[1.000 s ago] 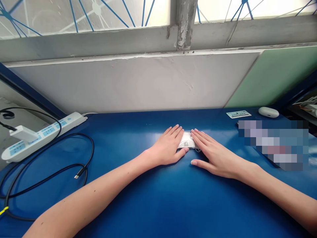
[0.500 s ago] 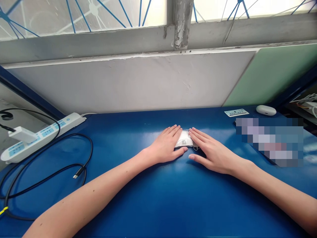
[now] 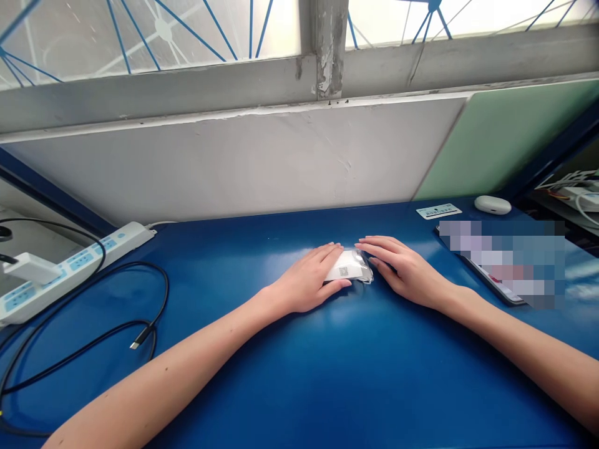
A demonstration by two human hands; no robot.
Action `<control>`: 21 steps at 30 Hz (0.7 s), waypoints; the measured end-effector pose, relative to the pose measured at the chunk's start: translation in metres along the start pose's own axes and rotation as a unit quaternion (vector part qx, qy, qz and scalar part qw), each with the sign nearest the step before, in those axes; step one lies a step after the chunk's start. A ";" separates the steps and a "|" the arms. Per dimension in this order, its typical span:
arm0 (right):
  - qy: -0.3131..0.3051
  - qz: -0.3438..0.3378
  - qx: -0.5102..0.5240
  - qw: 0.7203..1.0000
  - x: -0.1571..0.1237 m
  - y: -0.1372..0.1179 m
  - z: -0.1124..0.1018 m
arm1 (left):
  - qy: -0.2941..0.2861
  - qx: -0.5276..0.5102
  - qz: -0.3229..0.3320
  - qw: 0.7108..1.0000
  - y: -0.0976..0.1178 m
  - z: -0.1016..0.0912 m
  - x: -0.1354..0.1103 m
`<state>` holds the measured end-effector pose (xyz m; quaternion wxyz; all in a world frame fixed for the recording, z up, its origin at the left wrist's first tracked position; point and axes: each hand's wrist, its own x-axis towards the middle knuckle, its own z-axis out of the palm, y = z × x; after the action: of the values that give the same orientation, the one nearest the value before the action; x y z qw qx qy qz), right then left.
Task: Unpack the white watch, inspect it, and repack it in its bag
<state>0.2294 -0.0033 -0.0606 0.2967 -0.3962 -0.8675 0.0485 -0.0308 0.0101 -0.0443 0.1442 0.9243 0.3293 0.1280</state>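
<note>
A small clear plastic packet [image 3: 356, 270] with a white insert and a printed square code lies on the blue table. Over its left part rests my left hand [image 3: 311, 274], fingers extended flat across the top and thumb stretched along the near edge. The fingers hide that end of the packet. My right hand [image 3: 406, 272] is open at the packet's right end, its fingers loosely bent and the fingertips close to the plastic. Whether those fingertips touch it I cannot tell.
A white power strip [image 3: 82, 259] with a white plug adapter [image 3: 32, 269] stands at the left. A black cable [image 3: 161, 296] loops beside it. On the right lie a card [image 3: 438, 211], a white oval case [image 3: 493, 204] and a partly blurred phone [image 3: 491, 280]. A wall panel [image 3: 234, 168] borders the back.
My right hand has raised its palm and curled its fingers, uncovering the packet's right end. My left hand stays flat on the packet. The whole view has shifted slightly.
</note>
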 end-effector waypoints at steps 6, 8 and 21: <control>0.051 -0.067 0.003 0.996 -0.001 -0.003 -0.001 | -0.005 -0.006 0.015 1.000 0.000 -0.001 -0.001; 0.052 -0.081 0.000 0.995 -0.002 -0.002 -0.002 | -0.007 -0.006 0.020 1.000 0.000 -0.001 -0.001; 0.019 -0.069 0.046 0.996 0.002 -0.004 -0.009 | -0.013 -0.059 0.074 0.995 0.001 -0.006 -0.002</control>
<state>0.2306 -0.0058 -0.0512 0.3337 -0.3222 -0.8839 0.0598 -0.0341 0.0089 -0.0389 0.1930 0.9377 0.2499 0.1453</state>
